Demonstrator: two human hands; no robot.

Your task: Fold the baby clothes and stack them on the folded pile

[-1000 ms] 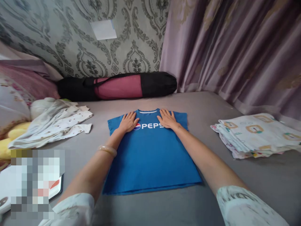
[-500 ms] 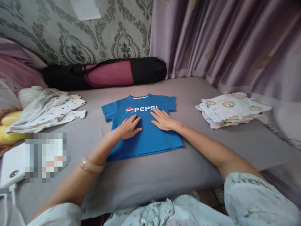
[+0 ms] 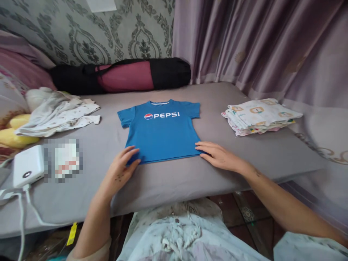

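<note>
Blue T-shirt, frame centre: flat, smooth, white PEPSI lettering | left hand, left of centre, on hem: thumb, fingers parted | right hand, right of centre: likewise

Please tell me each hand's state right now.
Left hand: open, at the near left corner of the blue shirt.
Right hand: open, at its near right corner.

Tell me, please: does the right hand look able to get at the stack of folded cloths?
Probably yes: the right hand is at a near corner of the blue shirt, the stack of folded cloths lies farther to the right, and only grey sheet shows between them.
</note>
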